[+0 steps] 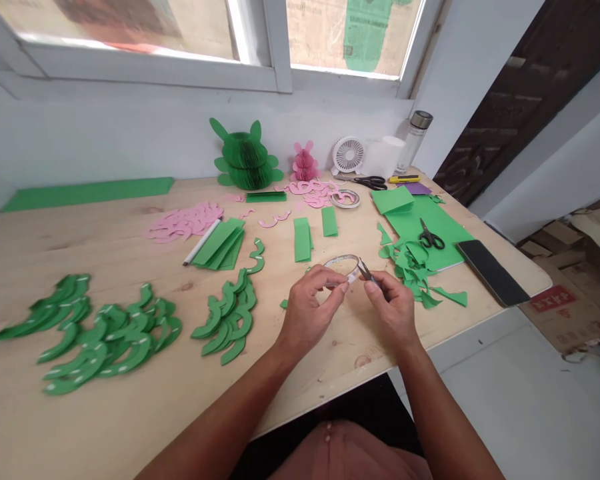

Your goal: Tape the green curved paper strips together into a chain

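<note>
My left hand (310, 312) is closed around a thin roll of double-sided tape (341, 265), held just above the wooden table (130, 427). My right hand (391, 308) is closed on small scissors (366, 271), whose blades meet the tape's loose end at the roll's right side. Curved green paper pieces (230, 313) lie in a pile just left of my hands. More such pieces with white tape strips (105, 337) spread across the left of the table.
Green scraps (415, 267) and green sheets with black scissors (431, 237) lie to the right, beside a dark phone (493, 272). Pink cut-outs (185, 222), folded green strips (303, 239), another tape roll (345, 199), paper honeycomb figures (245, 157), a small fan (347, 155) and a bottle (414, 140) sit further back.
</note>
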The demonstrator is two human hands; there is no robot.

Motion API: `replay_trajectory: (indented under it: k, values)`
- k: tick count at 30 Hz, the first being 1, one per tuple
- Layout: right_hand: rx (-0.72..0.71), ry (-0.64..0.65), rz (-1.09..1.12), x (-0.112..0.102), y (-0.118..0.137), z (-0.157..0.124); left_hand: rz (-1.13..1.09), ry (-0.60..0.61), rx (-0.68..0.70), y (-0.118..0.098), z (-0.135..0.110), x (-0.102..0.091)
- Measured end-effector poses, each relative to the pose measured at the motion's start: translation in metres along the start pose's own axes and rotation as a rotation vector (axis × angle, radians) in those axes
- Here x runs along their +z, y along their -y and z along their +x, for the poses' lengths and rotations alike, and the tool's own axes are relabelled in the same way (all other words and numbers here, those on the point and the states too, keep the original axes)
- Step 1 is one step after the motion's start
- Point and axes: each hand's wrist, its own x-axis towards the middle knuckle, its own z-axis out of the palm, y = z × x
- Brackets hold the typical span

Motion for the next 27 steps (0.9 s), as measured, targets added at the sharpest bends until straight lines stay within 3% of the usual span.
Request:
replay_trajectory:
  k: [18,27]
  values:
    - [0.002,0.004,-0.021,0.003,0.012,-0.002,0.009,0.077,0.033,0.006,-0.004,0.006]
    - [0.062,0.01,0.03,0.001,0.005,-0.001,-0.057,0.134,-0.068,0.003,-0.005,0.008]
